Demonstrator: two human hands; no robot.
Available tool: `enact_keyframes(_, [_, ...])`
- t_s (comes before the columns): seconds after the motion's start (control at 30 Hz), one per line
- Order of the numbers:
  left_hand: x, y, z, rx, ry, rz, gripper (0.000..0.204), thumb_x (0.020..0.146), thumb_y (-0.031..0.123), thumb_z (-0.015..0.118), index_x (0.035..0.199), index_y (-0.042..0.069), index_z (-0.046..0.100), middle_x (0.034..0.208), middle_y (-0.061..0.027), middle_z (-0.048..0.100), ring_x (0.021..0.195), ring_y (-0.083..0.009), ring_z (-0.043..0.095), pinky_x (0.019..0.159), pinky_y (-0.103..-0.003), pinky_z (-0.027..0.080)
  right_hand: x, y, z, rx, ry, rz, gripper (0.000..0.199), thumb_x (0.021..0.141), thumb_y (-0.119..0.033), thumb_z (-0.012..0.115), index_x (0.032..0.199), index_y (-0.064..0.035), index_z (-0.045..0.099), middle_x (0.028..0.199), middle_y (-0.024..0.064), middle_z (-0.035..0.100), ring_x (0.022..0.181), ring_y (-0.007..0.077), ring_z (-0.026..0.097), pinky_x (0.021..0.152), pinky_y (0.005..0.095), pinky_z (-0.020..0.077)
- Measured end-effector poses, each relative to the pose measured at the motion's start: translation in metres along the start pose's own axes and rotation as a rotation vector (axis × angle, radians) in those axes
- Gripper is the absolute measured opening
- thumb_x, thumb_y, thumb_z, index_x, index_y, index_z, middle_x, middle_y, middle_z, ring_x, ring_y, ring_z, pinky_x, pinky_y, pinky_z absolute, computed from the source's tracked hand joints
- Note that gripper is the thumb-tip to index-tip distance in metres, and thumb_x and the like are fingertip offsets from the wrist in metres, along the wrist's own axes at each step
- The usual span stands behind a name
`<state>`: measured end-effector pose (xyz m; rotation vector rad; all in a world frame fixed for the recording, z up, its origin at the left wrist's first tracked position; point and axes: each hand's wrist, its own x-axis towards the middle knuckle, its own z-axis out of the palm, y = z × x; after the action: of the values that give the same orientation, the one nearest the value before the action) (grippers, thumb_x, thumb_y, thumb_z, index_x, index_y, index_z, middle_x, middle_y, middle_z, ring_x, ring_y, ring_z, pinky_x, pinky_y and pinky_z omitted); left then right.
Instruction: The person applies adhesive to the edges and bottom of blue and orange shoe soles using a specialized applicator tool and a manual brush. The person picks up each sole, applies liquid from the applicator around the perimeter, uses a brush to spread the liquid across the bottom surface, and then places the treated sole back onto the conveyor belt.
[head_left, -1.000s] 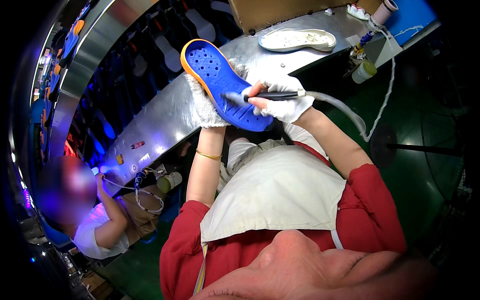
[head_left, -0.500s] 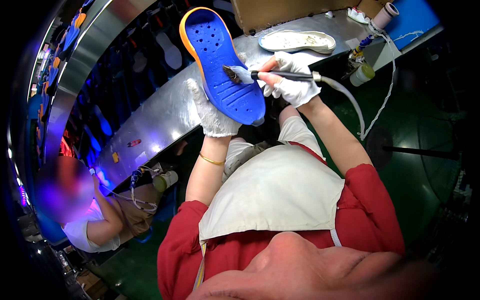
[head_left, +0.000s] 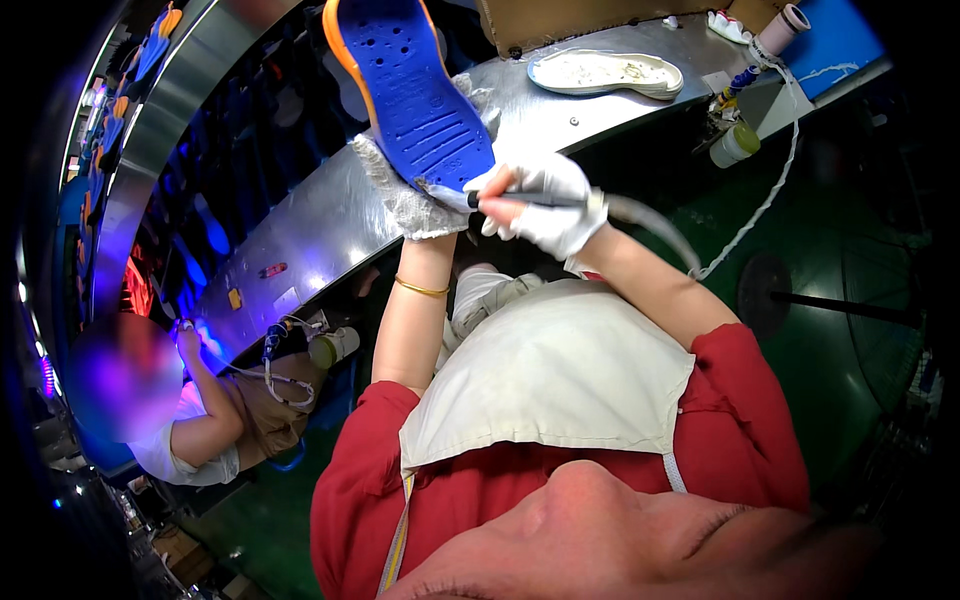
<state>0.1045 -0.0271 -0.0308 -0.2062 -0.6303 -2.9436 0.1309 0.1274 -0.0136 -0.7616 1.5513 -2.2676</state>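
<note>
My left hand (head_left: 418,195), in a knitted white glove, grips a blue shoe sole (head_left: 415,105) with an orange edge from beneath, its fingers showing at both sides. The sole is held up over the near edge of the metal bench, heel end toward me. In my right hand (head_left: 545,205), whose white glove leaves the thumb and a fingertip bare, is a brush (head_left: 490,199) with a black handle and a hose at its back end. Its bristle end meets the sole's heel edge. A whitish sole (head_left: 605,73) lies on the bench beyond my right hand.
The curved metal bench (head_left: 330,220) runs from lower left to upper right. A cardboard box (head_left: 570,22) stands at the back. White-green jars (head_left: 735,146) hang at the bench edge. A co-worker (head_left: 205,420) sits at the left. A stand fan (head_left: 765,298) is at the right.
The brush has moved from the middle of the sole down to its heel edge. My left hand has shifted the sole up and to the left.
</note>
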Motion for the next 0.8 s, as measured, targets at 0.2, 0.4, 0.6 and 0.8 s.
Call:
enact_keyframes(0.2, [-0.001,0.010,0.021,-0.085,-0.143,-0.103,0.079,0.081,0.065,0.044,0.136,0.009,0.036,0.135,-0.0199,0.040,0.121,-0.0333,0.042,0.104,-0.047,0.032,0.011,-0.003,-0.024,-0.018,0.040,0.082,0.010,0.082,-0.007,0.063,0.089,-0.0009,0.061,0.077,0.0076,0.063,0.067,0.0103,0.059,0.064,0.0223,0.0482])
enact_keyframes(0.4, [0.003,0.020,0.014,-0.156,-0.199,-0.181,0.077,0.080,0.065,0.045,0.135,0.010,0.039,0.130,-0.0168,0.046,0.118,-0.0329,0.045,0.104,-0.047,0.032,0.011,-0.015,-0.020,0.061,-0.047,0.180,0.009,0.077,0.000,0.065,0.085,0.0019,0.061,0.080,0.0078,0.063,0.068,0.0108,0.059,0.066,0.0240,0.0492])
enact_keyframes(0.6, [0.013,0.029,0.016,0.011,-0.114,-0.186,0.083,0.080,0.063,0.046,0.135,0.002,0.033,0.133,-0.0250,0.039,0.120,-0.0377,0.042,0.104,-0.049,0.033,0.015,-0.005,-0.021,-0.298,-0.113,-0.131,0.010,0.074,0.004,0.065,0.082,-0.0013,0.061,0.081,0.0075,0.062,0.070,0.0124,0.059,0.068,0.0252,0.0484])
enact_keyframes(0.8, [0.021,0.037,0.013,-0.005,-0.143,-0.266,0.085,0.079,0.063,0.048,0.135,0.001,0.033,0.134,-0.0279,0.035,0.123,-0.0408,0.038,0.104,-0.049,0.032,-0.001,-0.012,-0.022,0.017,-0.151,0.195,0.008,0.074,-0.001,0.064,0.079,0.0014,0.059,0.079,0.0127,0.064,0.069,0.0170,0.062,0.064,0.0296,0.0507])
